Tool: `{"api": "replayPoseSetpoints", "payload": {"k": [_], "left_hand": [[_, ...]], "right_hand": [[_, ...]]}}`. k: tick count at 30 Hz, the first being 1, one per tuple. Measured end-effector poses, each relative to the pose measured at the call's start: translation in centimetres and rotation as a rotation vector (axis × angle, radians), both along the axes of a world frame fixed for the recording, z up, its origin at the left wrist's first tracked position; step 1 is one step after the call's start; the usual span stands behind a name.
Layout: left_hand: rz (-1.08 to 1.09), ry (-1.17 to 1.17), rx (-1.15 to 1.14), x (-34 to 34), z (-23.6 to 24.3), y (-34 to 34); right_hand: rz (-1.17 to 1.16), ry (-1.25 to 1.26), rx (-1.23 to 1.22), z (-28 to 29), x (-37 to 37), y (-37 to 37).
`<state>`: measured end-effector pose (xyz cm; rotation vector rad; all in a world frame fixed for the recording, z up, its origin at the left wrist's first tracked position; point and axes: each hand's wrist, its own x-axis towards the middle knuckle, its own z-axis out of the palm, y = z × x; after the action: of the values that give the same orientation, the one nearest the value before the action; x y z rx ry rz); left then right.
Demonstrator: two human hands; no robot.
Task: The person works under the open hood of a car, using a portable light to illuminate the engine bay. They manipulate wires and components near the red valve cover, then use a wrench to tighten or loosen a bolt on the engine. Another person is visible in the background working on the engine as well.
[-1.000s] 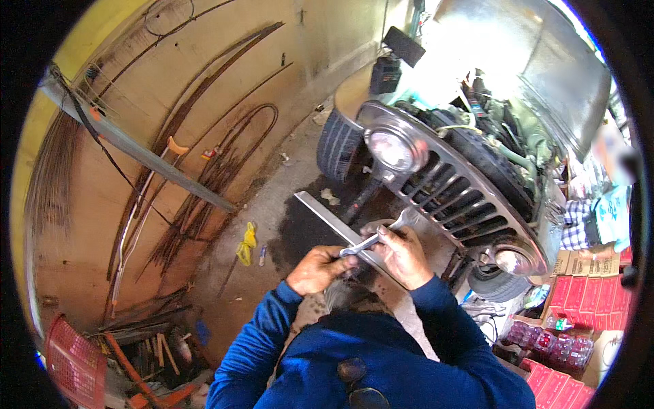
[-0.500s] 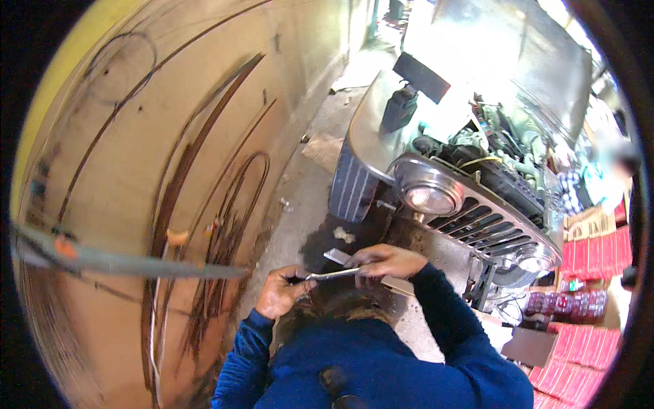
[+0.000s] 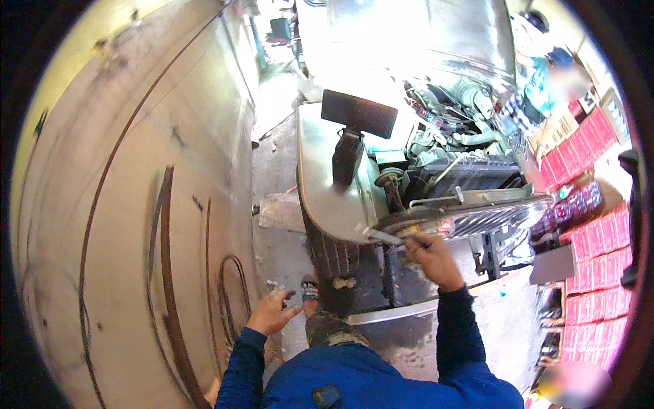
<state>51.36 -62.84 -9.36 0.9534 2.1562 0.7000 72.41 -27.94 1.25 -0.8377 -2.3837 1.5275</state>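
My right hand [image 3: 436,262] reaches to the front of an old vehicle, by the headlamp end of its slatted grille [image 3: 494,221]. Its fingers are closed round a small, pale, flat strip [image 3: 383,236], whose kind I cannot make out. The strip's far end points left toward the rounded front edge of the fender [image 3: 320,198]. Low on the left, my left hand [image 3: 272,312] hangs free with its fingers apart. Nothing shows in it.
A black panel on a stand [image 3: 357,114] sits on the fender. Behind the grille lies the open engine bay [image 3: 456,129] under a raised hood. Red boxes [image 3: 596,249] are stacked at right, with a person [image 3: 535,88] beyond. A wall [image 3: 129,225] runs along the left.
My hands have parted: both were on a thin pale piece. The right has moved up and forward to the vehicle's front; the left has dropped slightly and let go. The view has shifted.
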Motion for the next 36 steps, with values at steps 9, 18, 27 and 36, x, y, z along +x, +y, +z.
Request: {"api": "replayPoseSetpoints", "payload": {"k": [9,18,27,36], "left_hand": [[0.094,-0.007,0.021,-24.7,0.3,10.4],[-0.123,0.102,0.338,-43.8,-0.1,34.2],[-0.785,0.071,0.480,-51.1,-2.4,57.3],[-1.257,-0.307,0.699,-37.6,-6.7,75.5]], "right_hand": [[-0.586,0.364,0.012,7.0,-10.2,9.9],[-0.712,-0.088,0.503,8.0,-16.0,17.3],[-0.655,-0.606,0.630,3.6,-27.2,27.8],[-0.599,-0.831,0.637,1.9,-28.9,33.7]]}}
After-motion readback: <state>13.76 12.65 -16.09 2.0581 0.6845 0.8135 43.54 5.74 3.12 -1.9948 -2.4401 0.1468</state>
